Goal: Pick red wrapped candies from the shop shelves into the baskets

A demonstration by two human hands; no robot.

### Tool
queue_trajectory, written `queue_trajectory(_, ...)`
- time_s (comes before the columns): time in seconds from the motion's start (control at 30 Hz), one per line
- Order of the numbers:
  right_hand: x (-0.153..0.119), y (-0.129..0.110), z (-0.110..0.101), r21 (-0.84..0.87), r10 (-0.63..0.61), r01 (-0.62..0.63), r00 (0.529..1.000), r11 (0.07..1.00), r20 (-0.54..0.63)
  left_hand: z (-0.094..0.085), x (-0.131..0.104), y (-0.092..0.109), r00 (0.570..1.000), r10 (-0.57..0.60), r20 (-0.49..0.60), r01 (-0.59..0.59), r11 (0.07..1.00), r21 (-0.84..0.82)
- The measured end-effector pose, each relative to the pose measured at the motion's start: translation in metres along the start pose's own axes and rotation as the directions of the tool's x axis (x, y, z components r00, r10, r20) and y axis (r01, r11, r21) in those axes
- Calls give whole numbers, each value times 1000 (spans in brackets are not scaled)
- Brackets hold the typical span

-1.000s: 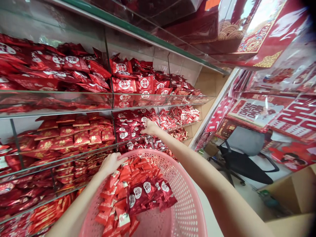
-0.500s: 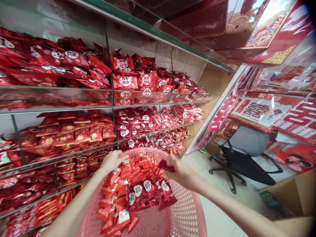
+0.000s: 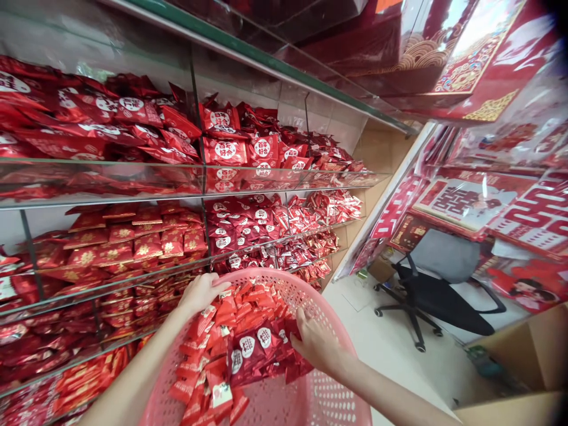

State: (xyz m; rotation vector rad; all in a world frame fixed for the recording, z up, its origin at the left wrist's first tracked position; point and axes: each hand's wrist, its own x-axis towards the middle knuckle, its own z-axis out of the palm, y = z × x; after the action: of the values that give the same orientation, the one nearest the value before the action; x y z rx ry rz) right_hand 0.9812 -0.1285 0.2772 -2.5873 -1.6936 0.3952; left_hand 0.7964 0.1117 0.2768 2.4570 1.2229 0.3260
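Now the left hand [image 3: 202, 291] clamps the far-left rim of the pink basket [image 3: 337, 384], as before. The right hand [image 3: 317, 343], back from the glass shelf [image 3: 288, 179], lies with fingers spread on the dark red packets [image 3: 261, 349]; these lie flat, long axes pointing rim to rim.

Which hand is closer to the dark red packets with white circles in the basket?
Right. The right hand rests against the dark red packets; the left hand grips the pink basket rim farther off.

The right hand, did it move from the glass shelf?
Yes. The right hand came down from the glass shelf into the pink plastic basket, onto dark red packets.
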Motion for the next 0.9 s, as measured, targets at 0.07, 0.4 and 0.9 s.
queue_trajectory(0.07,-2,-3,0,-17,-17,17,999,1000,47,0,0,0,1000,-5,3,5,1000,-5)
queue_trajectory(0.4,34,-40,-109,-179,-176,141,965,974,-196,3,-1,-2,1000,-5,-15,5,1000,14)
queue_trajectory(0.9,134,-132,-145,237,-198,298,908,925,-369,4,-1,-4,1000,3,-18,-3,1000,3)
